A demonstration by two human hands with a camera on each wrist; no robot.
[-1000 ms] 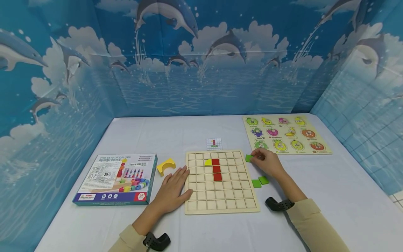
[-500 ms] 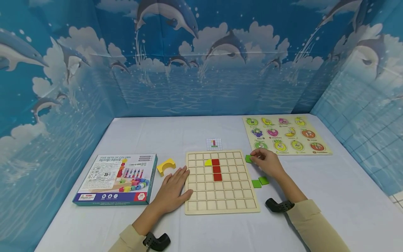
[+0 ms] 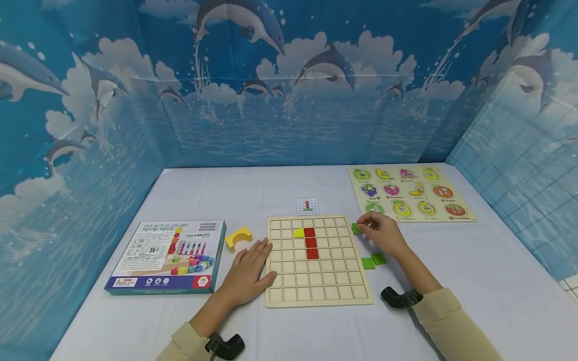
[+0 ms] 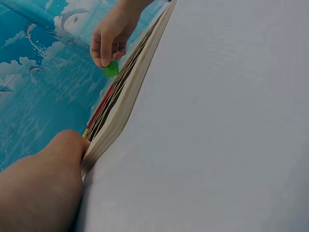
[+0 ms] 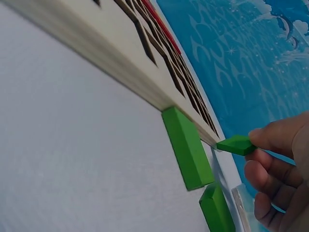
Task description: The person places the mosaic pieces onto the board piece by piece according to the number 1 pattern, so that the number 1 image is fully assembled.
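A wooden grid board (image 3: 289,281) lies mid-table, with red square tiles (image 3: 311,241) in a column and a yellow tile (image 3: 298,232) beside the top one. My left hand (image 3: 246,273) rests at the board's left edge, fingers straight, thumb over the rim. On the other side, my right hand (image 3: 383,232) pinches a green tile (image 5: 236,144) between thumb and fingers, just off the board's upper right edge. Two more green tiles lie on the cloth below it, one green tile (image 3: 368,263) close against the board and another green tile (image 3: 378,258) touching its corner.
A small pattern card (image 3: 307,206) lies beyond the board. The fruit puzzle board (image 3: 408,193) is at back right. To the left are a yellow arch block (image 3: 238,238) and a flat box (image 3: 167,256). A dolphin curtain (image 3: 289,125) encloses the table.
The green tile in my right hand has tilted and shifted slightly, with its near edge now lower. My left hand and the board stay put.
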